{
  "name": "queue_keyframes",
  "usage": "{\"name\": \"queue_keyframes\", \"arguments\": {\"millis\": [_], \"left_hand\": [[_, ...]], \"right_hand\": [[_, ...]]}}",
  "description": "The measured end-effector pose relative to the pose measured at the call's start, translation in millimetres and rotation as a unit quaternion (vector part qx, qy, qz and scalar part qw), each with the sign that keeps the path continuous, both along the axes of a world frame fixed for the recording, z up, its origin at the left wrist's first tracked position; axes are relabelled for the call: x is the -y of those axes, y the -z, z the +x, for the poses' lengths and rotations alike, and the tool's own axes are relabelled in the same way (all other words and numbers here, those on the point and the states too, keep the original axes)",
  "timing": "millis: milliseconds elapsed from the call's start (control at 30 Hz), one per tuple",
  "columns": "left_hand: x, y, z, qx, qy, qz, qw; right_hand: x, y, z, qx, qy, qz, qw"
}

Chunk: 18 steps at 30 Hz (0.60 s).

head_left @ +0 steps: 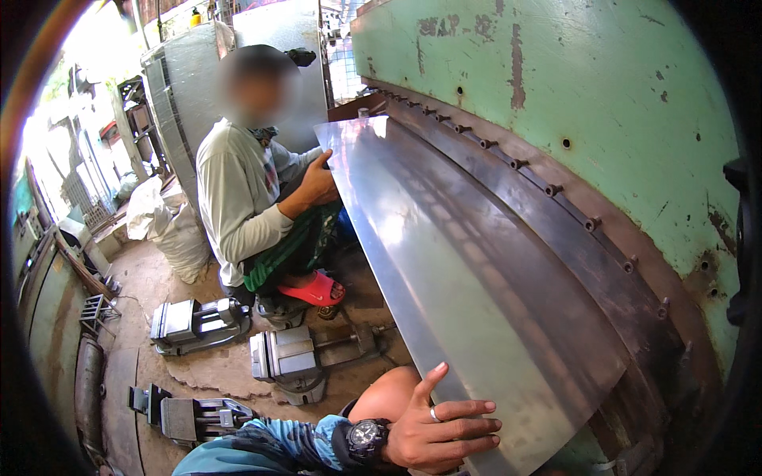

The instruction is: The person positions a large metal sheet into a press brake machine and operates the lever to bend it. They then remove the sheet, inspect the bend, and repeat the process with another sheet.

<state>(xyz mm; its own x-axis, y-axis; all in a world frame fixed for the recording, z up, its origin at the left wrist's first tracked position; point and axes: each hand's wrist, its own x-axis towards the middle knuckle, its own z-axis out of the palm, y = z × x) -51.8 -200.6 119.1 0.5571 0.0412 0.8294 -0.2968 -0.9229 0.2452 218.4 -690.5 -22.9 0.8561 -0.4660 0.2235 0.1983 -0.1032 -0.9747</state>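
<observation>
A large, shiny metal sheet point(444, 278) stretches from the far left of the machine toward me, its right side lying along the machine's dark metal edge. At the sheet's near left edge is my left hand point(444, 428), with a ring and a black wristwatch. Its fingers lie over the top face, the little finger lifted; the thumb is hidden, and the hand grips the edge. Across from me a crouching person point(238, 190) in a light long-sleeved shirt holds the far left edge with a hand point(317, 182). My right hand is out of view.
A big green machine point(619, 71) with a row of bolts point(517, 164) rises on the right. Grey machine vises point(286, 355) stand on the floor at left and centre, close to my left arm. A white sack point(171, 226) sits behind them; a dark cylinder point(91, 389) lies far left.
</observation>
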Motion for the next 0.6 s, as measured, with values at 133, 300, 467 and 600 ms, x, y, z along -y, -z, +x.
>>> {"name": "queue_keyframes", "arguments": {"millis": [133,300,467,600], "left_hand": [[-8.9,-5.3,3.6,0.045,0.063,0.020,0.997],[-10.4,-8.8,2.7,0.043,0.065,0.027,0.997],[-8.6,-9.9,1.0,0.047,0.056,0.028,0.997],[-7.5,-9.0,1.3,0.054,0.054,0.020,0.997]], "right_hand": [[-1.2,-5.4,-0.9,-0.023,-0.024,-0.010,0.999],[-17.4,-23.3,-5.7,-0.025,-0.010,0.107,0.994],[-19.6,-23.1,-6.0,-0.022,-0.003,0.062,0.998],[-10.2,-15.5,-0.6,-0.045,0.000,0.069,0.997]]}}
